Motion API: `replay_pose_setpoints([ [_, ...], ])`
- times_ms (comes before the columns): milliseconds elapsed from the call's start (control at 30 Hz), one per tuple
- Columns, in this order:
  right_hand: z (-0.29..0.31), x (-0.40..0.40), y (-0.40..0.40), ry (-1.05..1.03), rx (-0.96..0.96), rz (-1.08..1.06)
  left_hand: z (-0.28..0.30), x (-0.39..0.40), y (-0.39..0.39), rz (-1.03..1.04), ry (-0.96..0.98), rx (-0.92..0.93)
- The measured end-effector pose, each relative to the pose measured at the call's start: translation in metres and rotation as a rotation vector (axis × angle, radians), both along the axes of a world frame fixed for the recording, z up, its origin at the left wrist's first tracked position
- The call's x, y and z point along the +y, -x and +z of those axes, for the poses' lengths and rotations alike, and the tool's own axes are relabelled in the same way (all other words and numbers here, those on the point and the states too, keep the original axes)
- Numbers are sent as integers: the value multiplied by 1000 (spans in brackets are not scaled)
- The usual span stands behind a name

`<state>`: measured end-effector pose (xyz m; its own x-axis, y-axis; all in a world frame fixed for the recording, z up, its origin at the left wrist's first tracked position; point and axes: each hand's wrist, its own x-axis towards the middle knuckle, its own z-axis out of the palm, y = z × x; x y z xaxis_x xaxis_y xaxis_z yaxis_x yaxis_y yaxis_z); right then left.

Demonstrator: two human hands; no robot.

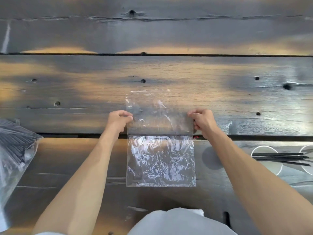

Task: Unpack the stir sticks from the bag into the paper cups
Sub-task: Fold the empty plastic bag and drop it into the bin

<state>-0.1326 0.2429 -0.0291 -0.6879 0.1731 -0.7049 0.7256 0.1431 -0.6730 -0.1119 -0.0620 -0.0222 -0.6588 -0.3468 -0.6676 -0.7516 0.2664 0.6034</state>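
Note:
A clear, crinkled plastic bag [160, 160] lies flat on the dark wooden table [152, 70], and it looks empty. My left hand [118, 120] pinches its left edge near the top. My right hand [204, 122] pinches the right edge at the same height. At the right edge stand two paper cups [255, 150], seen from above as white rims, with several black stir sticks [281, 157] lying across them. A second clear bag [15, 146] full of black stir sticks lies at the far left.
The table is made of dark planks with gaps and knot holes. A white cloth or garment [177, 223] shows at the bottom edge in the middle.

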Motion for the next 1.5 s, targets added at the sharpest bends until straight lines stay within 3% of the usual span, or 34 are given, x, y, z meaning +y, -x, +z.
replay_pose_setpoints([
  [300, 30, 29, -42, 302, 140, 1, 24, -6, -48, 77, -263, 106],
  [467, 35, 37, -84, 336, 101, -35, 34, 2, -96, 153, -522, 147],
  [667, 34, 47, -120, 277, 96, -13, 36, 14, -139, 172, -477, 107],
  [867, 40, 52, -147, 388, 40, -111, 36, 26, -166, 218, -429, 107],
  [1100, 29, 47, -185, 182, -127, -42, 26, 22, -184, 256, -330, -2],
  [1500, 0, 38, -204, -116, -110, -12, 7, 26, -194, 181, -95, -44],
])
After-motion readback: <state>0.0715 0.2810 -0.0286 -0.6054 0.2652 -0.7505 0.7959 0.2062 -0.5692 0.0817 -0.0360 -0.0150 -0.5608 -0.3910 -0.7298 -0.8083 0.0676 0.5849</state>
